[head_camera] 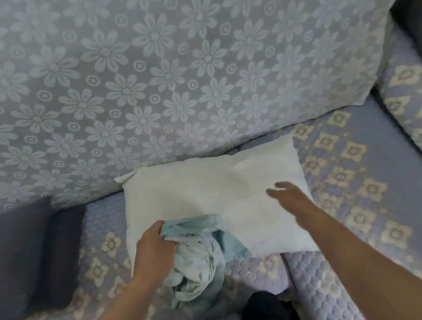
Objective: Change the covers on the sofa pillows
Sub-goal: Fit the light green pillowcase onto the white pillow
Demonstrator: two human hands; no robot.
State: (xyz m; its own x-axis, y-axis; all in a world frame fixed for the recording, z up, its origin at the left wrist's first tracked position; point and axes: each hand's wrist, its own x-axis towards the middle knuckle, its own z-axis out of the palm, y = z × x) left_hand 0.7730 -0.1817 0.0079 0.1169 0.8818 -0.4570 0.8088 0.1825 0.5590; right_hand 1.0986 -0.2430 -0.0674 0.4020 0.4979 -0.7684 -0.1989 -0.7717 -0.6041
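Bare pillow (208,191) on sofa seat (364,195). Left hand (153,252) grips bunched cover (199,257) (at pillow's near edge). Right hand (289,198), fingers loosely spread, over pillow's right part; open seat beyond.

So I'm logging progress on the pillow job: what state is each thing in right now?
White pillow: bare, flat on the seat.
Light blue cover: bunched, off the pillow.
Left hand: gripping the cover.
Right hand: open above the pillow.
Dark cushions: covered, at left.

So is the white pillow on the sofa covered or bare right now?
Bare. The white pillow lies flat on the sofa seat with no cover on it; the light blue cover is bunched in the left hand.
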